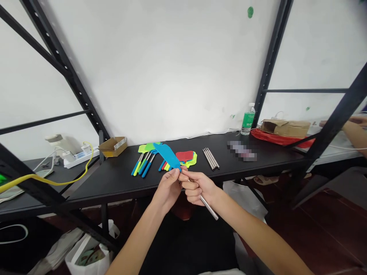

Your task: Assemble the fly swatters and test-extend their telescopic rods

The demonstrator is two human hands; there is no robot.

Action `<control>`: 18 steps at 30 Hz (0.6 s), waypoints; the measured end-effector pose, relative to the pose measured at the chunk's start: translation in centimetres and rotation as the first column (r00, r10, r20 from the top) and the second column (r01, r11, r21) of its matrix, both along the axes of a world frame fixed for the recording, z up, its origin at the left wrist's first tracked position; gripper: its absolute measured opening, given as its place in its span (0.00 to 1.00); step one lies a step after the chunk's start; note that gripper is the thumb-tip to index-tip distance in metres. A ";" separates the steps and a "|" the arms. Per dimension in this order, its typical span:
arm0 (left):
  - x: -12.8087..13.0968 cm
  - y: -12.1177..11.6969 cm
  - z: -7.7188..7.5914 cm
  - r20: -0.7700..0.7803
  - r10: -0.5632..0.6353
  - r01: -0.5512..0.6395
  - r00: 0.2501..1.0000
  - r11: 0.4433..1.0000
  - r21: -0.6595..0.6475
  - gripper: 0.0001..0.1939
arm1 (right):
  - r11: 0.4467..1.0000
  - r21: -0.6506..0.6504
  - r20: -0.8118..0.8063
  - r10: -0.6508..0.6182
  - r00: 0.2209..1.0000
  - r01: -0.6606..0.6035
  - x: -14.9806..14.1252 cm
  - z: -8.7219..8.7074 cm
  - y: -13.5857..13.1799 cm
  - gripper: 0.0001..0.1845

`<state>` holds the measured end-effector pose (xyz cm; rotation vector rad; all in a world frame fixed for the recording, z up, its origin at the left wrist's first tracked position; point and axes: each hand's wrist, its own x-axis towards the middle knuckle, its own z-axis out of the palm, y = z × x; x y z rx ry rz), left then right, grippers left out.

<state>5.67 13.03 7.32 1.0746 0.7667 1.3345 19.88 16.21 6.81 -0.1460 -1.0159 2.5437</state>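
My left hand [169, 187] pinches the neck of a blue fly swatter head [169, 154], which tilts up to the left. A metal rod [209, 208] lies in the closed fingers of my right hand [199, 187], its lower end sticking out toward me. The two hands meet at the swatter's neck, and my fingers hide the joint there. Behind them on the black table lie a red swatter head [185, 156] and a yellow one [192, 160], with several coloured handles [165, 166] partly covered. Several metal rods [211, 159] lie side by side to the right.
Several swatters with metal shafts [145, 160] lie left on the black table [106, 179]. An open cardboard box [113, 147] sits behind them. A water bottle [248, 119] stands back right, near a torn carton [285, 128]. Black shelf posts [269, 57] frame the table.
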 end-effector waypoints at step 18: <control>-1.8 10.1 0.4 -0.843 0.406 -0.336 0.353 0.896 0.291 0.21 | 0.340 0.549 0.199 -0.940 0.276 0.763 8.7 -0.9 11.0 0.14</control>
